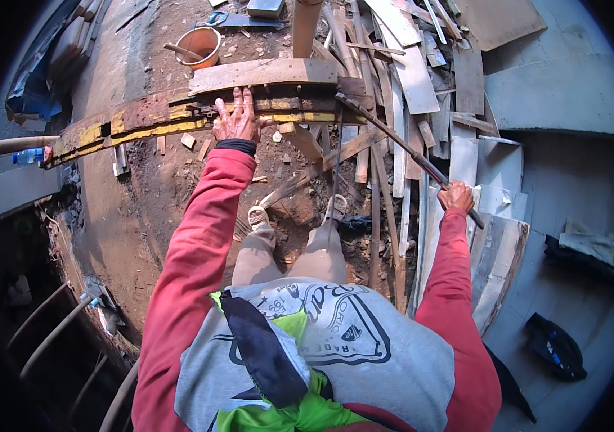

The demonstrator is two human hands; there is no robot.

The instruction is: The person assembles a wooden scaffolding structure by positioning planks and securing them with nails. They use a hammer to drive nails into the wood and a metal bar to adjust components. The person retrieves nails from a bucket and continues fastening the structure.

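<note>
My left hand (237, 121) lies with fingers stretched out on a long worn beam (134, 122) with chipped yellow edging, its fingertips at a wooden plank (265, 73) along the beam's far side. Several dark pegs stick up from the beam near that plank. Off to the right, my right hand (455, 196) is closed round the near end of a long dark metal bar (404, 147). The bar slants to the beam's right end, where its far tip meets the top. From about that spot a thin dark rod (338, 155) runs back toward me, between my feet.
An orange bucket (197, 47) with a stick in it stands beyond the beam, near a handsaw (245, 21). Loose boards (408, 75) are heaped at the right. A round post (305, 29) rises behind the plank. Dark clothing (554, 347) lies on the grey floor.
</note>
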